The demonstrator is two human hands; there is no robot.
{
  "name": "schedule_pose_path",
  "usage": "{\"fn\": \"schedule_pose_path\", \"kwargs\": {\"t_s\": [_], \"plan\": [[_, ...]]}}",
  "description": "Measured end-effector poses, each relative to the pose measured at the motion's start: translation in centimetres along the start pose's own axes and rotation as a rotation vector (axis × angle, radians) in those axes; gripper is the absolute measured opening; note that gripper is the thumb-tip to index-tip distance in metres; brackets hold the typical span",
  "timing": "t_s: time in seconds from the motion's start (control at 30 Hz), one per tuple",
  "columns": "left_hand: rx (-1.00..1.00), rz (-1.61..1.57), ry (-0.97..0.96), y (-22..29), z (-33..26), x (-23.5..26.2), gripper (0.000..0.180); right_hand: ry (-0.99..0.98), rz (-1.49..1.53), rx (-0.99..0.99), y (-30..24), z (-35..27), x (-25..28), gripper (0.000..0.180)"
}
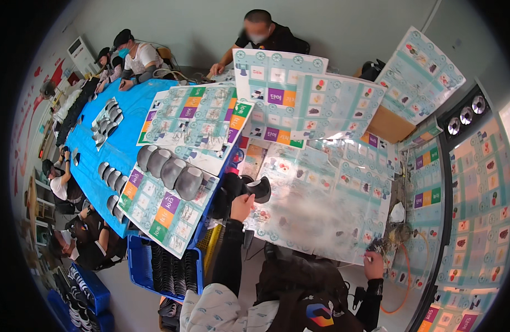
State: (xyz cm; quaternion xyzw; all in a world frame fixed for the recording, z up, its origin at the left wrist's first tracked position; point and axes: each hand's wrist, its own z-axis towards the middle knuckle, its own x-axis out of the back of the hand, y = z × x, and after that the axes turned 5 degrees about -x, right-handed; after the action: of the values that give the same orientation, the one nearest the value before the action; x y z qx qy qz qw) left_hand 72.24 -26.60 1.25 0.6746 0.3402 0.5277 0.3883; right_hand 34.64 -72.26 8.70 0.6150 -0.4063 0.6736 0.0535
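My left hand point(243, 208) is closed on the edge of a black curved shell-like piece point(260, 191), held over the left side of a board-covered worktop point(299, 207). More black material sits just left of that piece. My right hand point(373, 265) is at the worktop's right front corner with its fingers curled. What it grips is too small to make out. Next to it is a dark bristly clump point(380, 244), and an orange hose point(408, 271) hangs to the right. Grey-black curved pieces point(171, 171) lie in a row on a printed board at my left.
A blue table point(138, 105) with more curved pieces runs off to the left, with several people along it. A blue crate point(141, 276) of stacked pieces stands below. Upright printed boards point(338, 105) screen the far side, where another person sits. Round lamps point(466, 115) are at right.
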Motion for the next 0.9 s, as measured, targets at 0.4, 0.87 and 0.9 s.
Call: {"fn": "schedule_pose_path", "kwargs": {"t_s": [0.4,0.87,0.9], "plan": [[-0.214,-0.035,-0.530,13.6,-16.8,-25.1,0.036,-0.224,0.439,-0.113,-4.0,7.8,-7.2,0.051],[-0.079,0.322,-0.548,7.5,-19.0,-40.3,0.039,-0.241,-0.374,-0.042,21.0,6.7,-3.8,0.078],[-0.062,0.330,-0.549,7.6,-18.8,-41.2,0.039,-0.247,-0.373,-0.045,21.8,6.9,-4.6,0.078]]}}
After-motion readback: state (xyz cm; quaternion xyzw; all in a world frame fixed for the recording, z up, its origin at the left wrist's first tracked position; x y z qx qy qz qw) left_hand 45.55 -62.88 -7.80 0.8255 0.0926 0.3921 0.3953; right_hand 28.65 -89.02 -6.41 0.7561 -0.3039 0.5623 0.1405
